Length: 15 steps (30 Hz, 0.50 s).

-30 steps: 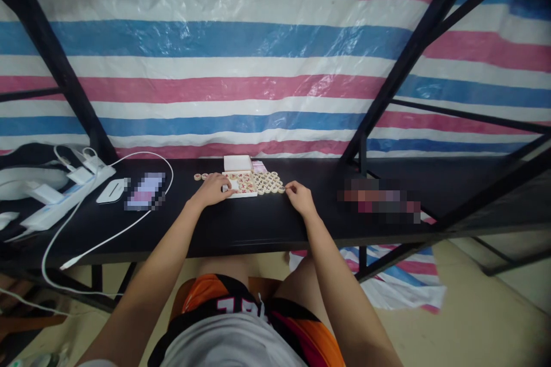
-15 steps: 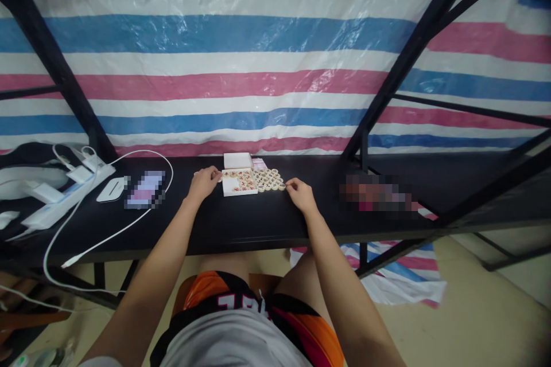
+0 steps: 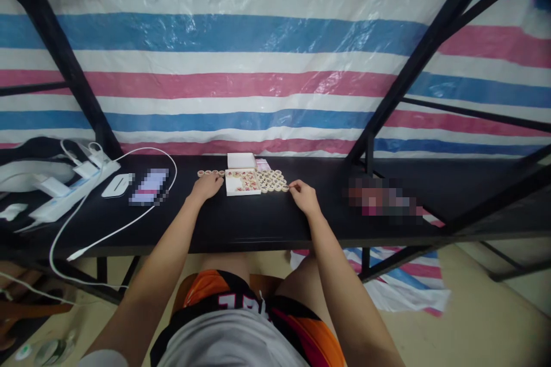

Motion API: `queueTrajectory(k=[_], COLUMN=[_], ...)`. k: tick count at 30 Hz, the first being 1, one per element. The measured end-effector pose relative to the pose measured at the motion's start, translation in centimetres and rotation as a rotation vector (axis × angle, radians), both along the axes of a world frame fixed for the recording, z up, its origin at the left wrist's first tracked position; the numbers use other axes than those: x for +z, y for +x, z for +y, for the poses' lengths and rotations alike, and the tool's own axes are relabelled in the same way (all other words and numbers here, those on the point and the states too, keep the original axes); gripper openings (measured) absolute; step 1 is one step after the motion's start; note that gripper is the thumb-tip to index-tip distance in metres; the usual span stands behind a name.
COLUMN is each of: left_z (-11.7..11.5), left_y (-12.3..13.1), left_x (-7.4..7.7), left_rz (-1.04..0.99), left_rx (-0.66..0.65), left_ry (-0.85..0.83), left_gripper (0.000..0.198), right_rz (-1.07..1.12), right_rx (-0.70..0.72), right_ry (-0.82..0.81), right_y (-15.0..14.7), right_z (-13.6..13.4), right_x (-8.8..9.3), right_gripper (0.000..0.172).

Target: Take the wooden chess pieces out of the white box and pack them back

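A shallow white box [image 3: 242, 192] holds several round Chinese chess pieces with red characters, its left part showing bare white. Against its right side lies a flat cluster of dark-lettered Chinese chess pieces [image 3: 271, 179]. Left of the box, more pieces form a short row [image 3: 208, 173]. My left hand [image 3: 209, 185] rests palm down just below this row, its fingers curled together near the box's left edge; its fingertips are partly hidden. My right hand [image 3: 303, 195] has thumb and fingers drawn together at the cluster's right end, close against the outermost piece; whether it grips one is unclear.
Behind the box stand a white lid [image 3: 241, 160] and a pinkish paper [image 3: 263, 164]. To the left lie a phone [image 3: 149, 186], a white device [image 3: 117, 185], a power strip [image 3: 75, 192] and a looping cable. A blurred object [image 3: 383, 198] sits at right, near black frame bars.
My left hand has drawn down toward me, uncovering the row of pieces left of the box. My right hand stays at the cluster's right end. The view has shifted slightly.
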<state>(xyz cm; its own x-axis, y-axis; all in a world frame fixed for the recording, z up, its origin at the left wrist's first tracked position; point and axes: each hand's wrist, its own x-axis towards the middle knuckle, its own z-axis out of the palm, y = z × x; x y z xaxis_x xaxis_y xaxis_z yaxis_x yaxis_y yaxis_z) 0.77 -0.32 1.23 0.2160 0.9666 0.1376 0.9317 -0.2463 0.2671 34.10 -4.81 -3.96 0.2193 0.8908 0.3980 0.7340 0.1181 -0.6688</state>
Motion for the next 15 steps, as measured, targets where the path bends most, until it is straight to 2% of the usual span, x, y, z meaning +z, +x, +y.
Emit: queueTrajectory(k=[15], left_z=[0.49], left_y=[0.12], left_x=[-0.53], left_rz=[-0.119], left_rx=[-0.129], left_ry=[0.091], left_gripper=[0.035], right_rz=[0.004], right_rx=[0.014], right_ry=[-0.011], right_y=[0.22], right_z=[0.05], right_x=[0.14], right_gripper=[0.018])
